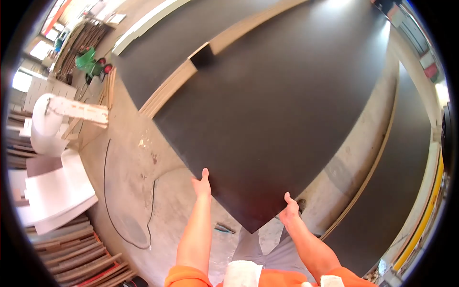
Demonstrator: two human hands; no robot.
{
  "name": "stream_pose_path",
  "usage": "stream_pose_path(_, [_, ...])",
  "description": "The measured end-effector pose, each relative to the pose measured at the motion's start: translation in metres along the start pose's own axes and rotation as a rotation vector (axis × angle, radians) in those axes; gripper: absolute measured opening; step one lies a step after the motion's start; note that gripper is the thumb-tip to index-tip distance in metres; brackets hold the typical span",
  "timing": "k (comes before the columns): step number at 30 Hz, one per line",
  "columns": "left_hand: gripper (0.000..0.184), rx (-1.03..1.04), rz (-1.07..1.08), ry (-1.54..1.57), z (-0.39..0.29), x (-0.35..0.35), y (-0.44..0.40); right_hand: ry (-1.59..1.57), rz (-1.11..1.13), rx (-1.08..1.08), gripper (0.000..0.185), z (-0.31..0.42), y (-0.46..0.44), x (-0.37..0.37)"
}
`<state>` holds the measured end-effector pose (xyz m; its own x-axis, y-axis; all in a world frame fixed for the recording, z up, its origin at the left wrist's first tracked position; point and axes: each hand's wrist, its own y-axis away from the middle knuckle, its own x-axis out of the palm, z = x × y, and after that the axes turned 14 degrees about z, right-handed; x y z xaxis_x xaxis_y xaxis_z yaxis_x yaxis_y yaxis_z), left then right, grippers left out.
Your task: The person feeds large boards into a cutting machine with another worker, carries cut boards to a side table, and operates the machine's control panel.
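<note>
Your L hand [202, 185] pinches the left edge of a big dark board [267, 119], thumb up by the rim; the other fingers are mostly hidden, so you can't tell how far under they reach. Your R hand [289, 212] pinches the right edge the same way, a bit nearer the corner, fingers partly hidden too. The board is directly in front of you, near corner pointing at you btwn both hands, the rest spreading far off & to the right. Can't tell what, if anything, bears its far end.

Below the corner: your grey trousers [275, 253], w/ orange sleeves [187, 276] at the near edge. A dark shoe [302, 205] shows just beside your R hand. On the floor [129, 201], near & left of the corner, lies a small tool [224, 228], too small to ID; further left, a thin black cable [105, 177] loops.

Right: another dark panel [392, 182] w/ a pale edge, apart from yours. Far left: a second dark sheet [158, 57], w/ pale wood edges [169, 93] btwn it & your board. Near left: stacked planks [86, 253], w/ white sheets [60, 191] just beyond. Far left bkgd: a green machine [87, 62].
</note>
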<state>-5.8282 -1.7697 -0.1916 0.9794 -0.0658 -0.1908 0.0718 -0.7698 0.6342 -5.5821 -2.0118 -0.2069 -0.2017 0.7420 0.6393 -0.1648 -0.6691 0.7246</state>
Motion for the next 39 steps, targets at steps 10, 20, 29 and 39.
stream_pose_path(10, [0.083, 0.844, 0.626, -1.251, 0.013, 0.160, 0.191, 0.444, -0.098, -0.047, 0.043, -0.017, -0.014, -0.037])
stream_pose_path(20, [0.064, 0.874, 1.114, -1.659, 0.105, 0.210, 0.296, 0.653, -0.421, 0.101, 0.056, 0.075, 0.160, -0.319])
stream_pose_path(29, [0.043, 0.698, 1.450, -1.944, 0.215, 0.366, 0.333, 0.027, -1.254, 0.174, 0.065, -0.047, 0.270, -0.731])
stream_pose_path(39, [0.035, 0.863, 1.553, -2.365, 0.281, 0.509, 0.292, -0.641, -1.637, -0.020, 0.059, -0.088, 0.189, -0.850])
